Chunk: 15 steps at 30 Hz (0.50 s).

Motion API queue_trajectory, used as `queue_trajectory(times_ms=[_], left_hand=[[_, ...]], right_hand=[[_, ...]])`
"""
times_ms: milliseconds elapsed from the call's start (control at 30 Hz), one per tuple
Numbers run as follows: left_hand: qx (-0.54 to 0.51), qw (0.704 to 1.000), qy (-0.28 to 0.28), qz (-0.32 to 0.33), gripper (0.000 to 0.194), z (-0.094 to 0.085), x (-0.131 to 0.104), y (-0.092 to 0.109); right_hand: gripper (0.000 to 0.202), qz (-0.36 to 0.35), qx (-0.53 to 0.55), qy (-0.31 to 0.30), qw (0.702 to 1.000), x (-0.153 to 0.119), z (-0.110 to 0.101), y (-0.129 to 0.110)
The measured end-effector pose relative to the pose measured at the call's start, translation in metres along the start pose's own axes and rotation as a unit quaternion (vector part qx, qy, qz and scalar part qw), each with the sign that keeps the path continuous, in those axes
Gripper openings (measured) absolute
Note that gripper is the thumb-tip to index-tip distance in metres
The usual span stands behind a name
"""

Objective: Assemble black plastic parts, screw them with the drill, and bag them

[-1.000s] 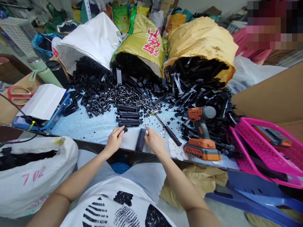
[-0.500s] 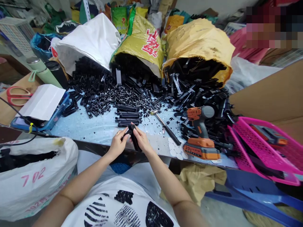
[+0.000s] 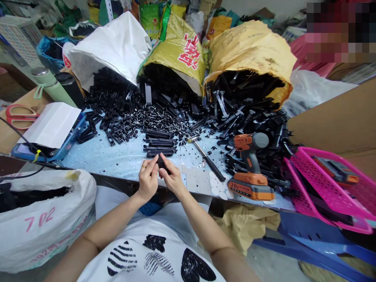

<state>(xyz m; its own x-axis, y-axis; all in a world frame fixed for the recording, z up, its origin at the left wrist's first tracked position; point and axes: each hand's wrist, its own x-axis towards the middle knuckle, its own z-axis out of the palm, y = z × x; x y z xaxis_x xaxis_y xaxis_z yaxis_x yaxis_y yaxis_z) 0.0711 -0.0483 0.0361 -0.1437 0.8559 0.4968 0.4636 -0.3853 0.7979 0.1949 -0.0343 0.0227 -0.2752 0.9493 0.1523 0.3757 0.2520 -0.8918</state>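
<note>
Black plastic part (image 3: 163, 164), head view: pinched between the left hand (image 3: 148, 179) and the right hand (image 3: 173, 179), each grip narrow upon it, near the worktop (image 3: 91, 152) edge, beside the stacked black pieces (image 3: 160, 143)

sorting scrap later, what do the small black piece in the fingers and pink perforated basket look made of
Small black piece: perhaps matte plastic; surface looks dull, mostly hidden. Pink perforated basket: likely smooth moulded plastic, from even colour and regular holes.
</note>
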Motion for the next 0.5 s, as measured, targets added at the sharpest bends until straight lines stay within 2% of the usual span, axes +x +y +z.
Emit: queue_trajectory(times_ms=[67,133,200,233,300,367,400,467,500], left_hand=[[0.001,1.000,-0.026,-0.018,0.037,0.002,-0.003,-0.005],[0.003,0.996,-0.050,-0.068,0.039,0.002,-0.008,-0.014],[0.033,0.990,-0.077,-0.113,0.043,-0.002,-0.012,-0.023],[0.064,0.987,-0.094,-0.115,0.048,-0.004,-0.012,-0.027],[0.140,0.976,-0.154,-0.063,0.058,-0.010,-0.009,-0.032],[0.190,0.948,-0.253,0.033,0.061,-0.012,0.000,-0.033],[0.199,0.925,-0.313,0.082,0.060,-0.012,0.005,-0.032],[0.210,0.874,-0.411,0.150,0.055,-0.008,0.013,-0.031],[0.221,0.855,-0.438,0.166,0.053,-0.005,0.015,-0.031]], right_hand=[[0.058,0.011,-0.027,-0.021,0.999,0.000,0.004,0.000],[0.054,-0.002,-0.071,-0.072,0.995,0.008,-0.002,0.003],[0.049,-0.006,-0.150,-0.089,0.985,0.027,-0.023,0.014],[0.047,0.003,-0.203,-0.070,0.977,0.040,-0.039,0.022],[0.044,0.058,-0.316,0.027,0.947,0.072,-0.081,0.041],[0.042,0.131,-0.448,0.108,0.878,0.104,-0.128,0.062],[0.041,0.168,-0.509,0.117,0.836,0.119,-0.151,0.071],[0.041,0.196,-0.543,0.124,0.807,0.139,-0.192,0.085],[0.043,0.199,-0.550,0.118,0.803,0.146,-0.208,0.089]])
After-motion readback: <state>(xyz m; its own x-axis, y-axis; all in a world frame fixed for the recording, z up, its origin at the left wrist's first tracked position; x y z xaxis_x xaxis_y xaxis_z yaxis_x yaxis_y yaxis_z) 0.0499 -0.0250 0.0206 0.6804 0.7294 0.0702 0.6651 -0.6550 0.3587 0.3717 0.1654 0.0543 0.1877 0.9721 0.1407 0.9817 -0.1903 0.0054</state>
